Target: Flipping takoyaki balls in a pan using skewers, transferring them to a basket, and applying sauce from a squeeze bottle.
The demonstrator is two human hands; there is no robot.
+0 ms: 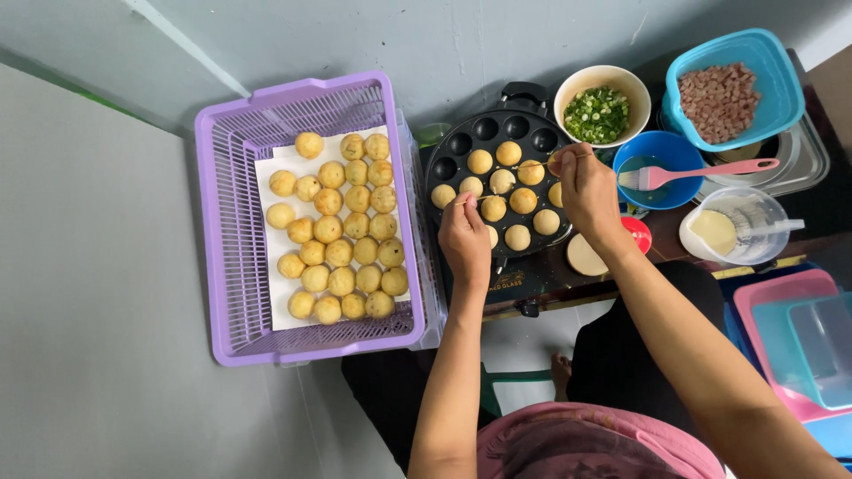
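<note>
Head view: left hand (464, 238) and right hand (586, 188) each pinch a thin skewer (543, 160) over the round black moulded pan (461, 142), right of the purple basket (232, 239). The dough balls (523, 200) in its cups look light, crisp-shelled, soft inside and fragile; prick and turn them at the edge.

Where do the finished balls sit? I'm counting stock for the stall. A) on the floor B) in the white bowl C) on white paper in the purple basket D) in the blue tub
C: the loose golden balls lie on white paper inside the purple basket, left of the round pan.
</note>
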